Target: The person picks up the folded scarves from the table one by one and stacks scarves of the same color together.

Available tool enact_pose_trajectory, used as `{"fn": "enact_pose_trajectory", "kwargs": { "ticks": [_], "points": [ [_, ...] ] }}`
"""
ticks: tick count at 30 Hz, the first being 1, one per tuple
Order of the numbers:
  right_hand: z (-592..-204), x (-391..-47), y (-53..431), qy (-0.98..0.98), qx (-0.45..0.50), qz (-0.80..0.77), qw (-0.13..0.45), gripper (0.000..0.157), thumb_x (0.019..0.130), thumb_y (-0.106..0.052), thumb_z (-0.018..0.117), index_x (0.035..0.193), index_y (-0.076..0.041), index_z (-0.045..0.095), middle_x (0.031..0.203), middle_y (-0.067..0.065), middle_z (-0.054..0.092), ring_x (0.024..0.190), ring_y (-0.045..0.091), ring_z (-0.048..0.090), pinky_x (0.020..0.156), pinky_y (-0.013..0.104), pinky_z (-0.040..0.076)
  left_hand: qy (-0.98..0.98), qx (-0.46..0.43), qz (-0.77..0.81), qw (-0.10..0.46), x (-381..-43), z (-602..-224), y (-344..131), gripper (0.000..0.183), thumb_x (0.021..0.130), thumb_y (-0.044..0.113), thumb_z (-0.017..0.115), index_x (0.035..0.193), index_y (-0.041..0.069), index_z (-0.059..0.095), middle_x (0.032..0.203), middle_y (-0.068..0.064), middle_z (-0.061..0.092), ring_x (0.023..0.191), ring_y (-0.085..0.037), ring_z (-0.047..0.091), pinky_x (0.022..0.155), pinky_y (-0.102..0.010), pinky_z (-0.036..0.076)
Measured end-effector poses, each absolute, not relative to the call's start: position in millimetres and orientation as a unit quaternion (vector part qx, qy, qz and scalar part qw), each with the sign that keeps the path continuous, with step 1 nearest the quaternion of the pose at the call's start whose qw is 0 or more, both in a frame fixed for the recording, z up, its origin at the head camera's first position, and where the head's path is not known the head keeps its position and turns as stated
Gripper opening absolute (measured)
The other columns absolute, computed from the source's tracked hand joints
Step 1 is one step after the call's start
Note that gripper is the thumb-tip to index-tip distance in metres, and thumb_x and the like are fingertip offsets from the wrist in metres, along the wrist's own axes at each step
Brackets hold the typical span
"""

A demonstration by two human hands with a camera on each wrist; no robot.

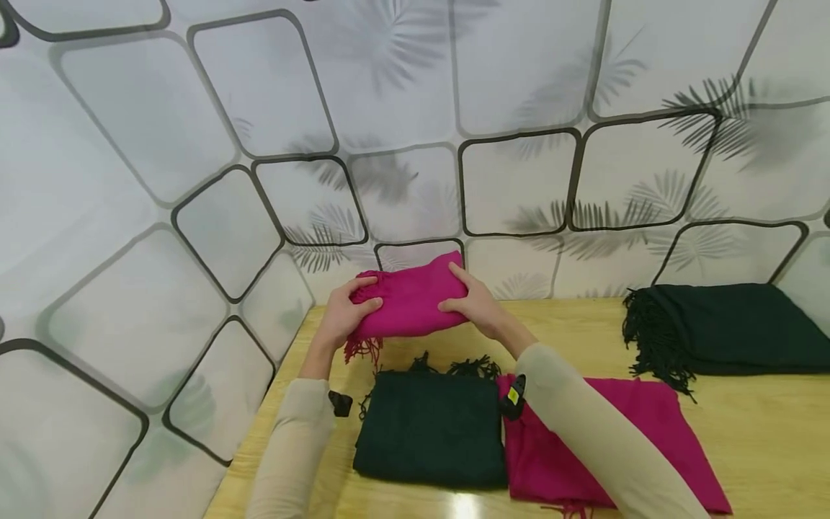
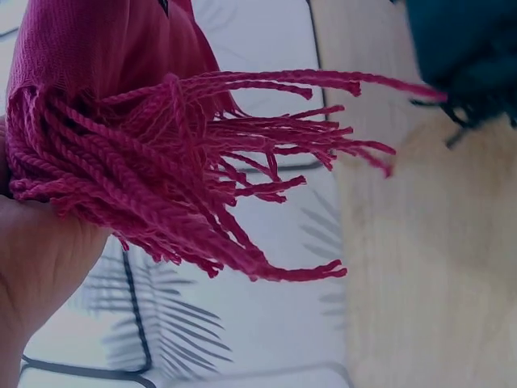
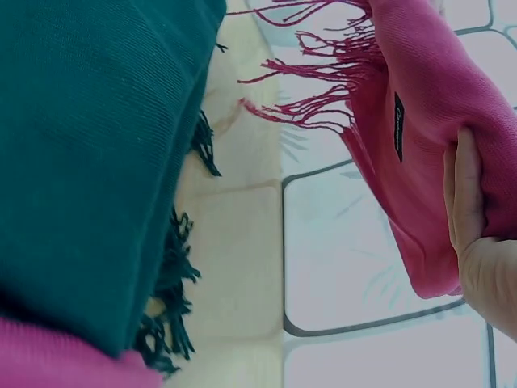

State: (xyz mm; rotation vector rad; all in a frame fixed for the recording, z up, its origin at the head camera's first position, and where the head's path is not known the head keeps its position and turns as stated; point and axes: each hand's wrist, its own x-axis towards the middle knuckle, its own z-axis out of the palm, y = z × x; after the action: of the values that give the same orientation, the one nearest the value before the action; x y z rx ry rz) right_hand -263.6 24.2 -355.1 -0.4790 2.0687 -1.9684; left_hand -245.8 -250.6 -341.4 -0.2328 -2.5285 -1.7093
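Observation:
Both hands hold a folded magenta scarf up off the table, near the back wall. My left hand grips its left end, where the fringe hangs down in twisted tassels. At the opposite end my right hand pinches the folded cloth, thumb on the near face. A small dark label shows on the scarf in the right wrist view. Below the hands a folded dark green scarf lies flat, its fringe toward the wall.
A second magenta scarf lies folded right of the green one, partly under my right sleeve. Another dark green scarf lies folded at the far right. The wooden table meets a patterned wall behind and at left.

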Motion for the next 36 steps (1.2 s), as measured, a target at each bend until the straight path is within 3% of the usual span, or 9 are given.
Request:
{"fn": "enact_pose_trajectory", "kwargs": {
  "ticks": [7, 20, 29, 36],
  "points": [
    [-340.8, -255.4, 50.6, 0.710, -0.163, -0.677, 0.105, 0.092, 0.088, -0.006, 0.068, 0.161, -0.020, 0.013, 0.163, 0.013, 0.015, 0.130, 0.032, 0.038, 0.083, 0.023, 0.047, -0.825, -0.095, -0.553, 0.059, -245.5, -331.0, -227.4, 0.049, 0.091, 0.014, 0.071, 0.138, 0.011, 0.059, 0.142, -0.014, 0.051, 0.119, -0.030, 0.054, 0.094, -0.042, 0.049],
    [-311.7, -227.7, 84.5, 0.684, -0.190, -0.698, 0.096, 0.089, 0.092, -0.003, 0.065, 0.161, -0.023, 0.013, 0.161, 0.010, 0.018, 0.127, 0.029, 0.041, 0.080, 0.023, 0.053, -0.804, -0.128, -0.571, 0.101, -220.8, -305.4, -197.2, 0.048, 0.089, 0.014, 0.074, 0.135, 0.011, 0.062, 0.137, -0.013, 0.055, 0.109, -0.029, 0.058, 0.080, -0.032, 0.050],
    [-299.0, -198.4, 125.8, 0.680, -0.195, -0.702, 0.079, 0.086, 0.095, -0.004, 0.061, 0.161, -0.027, 0.011, 0.164, 0.006, 0.013, 0.135, 0.026, 0.038, 0.085, 0.024, 0.054, -0.790, -0.193, -0.564, 0.141, -200.9, -287.5, -159.6, 0.046, 0.089, 0.015, 0.075, 0.133, 0.008, 0.064, 0.138, -0.012, 0.055, 0.123, -0.028, 0.051, 0.099, -0.044, 0.044],
    [-291.0, -168.8, 153.9, 0.669, -0.204, -0.712, 0.064, 0.084, 0.097, -0.003, 0.060, 0.161, -0.029, 0.012, 0.165, 0.007, 0.007, 0.138, 0.027, 0.032, 0.086, 0.026, 0.055, -0.778, -0.235, -0.551, 0.188, -178.2, -279.1, -131.1, 0.045, 0.088, 0.013, 0.075, 0.131, 0.007, 0.065, 0.132, -0.013, 0.059, 0.119, -0.027, 0.052, 0.096, -0.044, 0.044]
  ]
}}
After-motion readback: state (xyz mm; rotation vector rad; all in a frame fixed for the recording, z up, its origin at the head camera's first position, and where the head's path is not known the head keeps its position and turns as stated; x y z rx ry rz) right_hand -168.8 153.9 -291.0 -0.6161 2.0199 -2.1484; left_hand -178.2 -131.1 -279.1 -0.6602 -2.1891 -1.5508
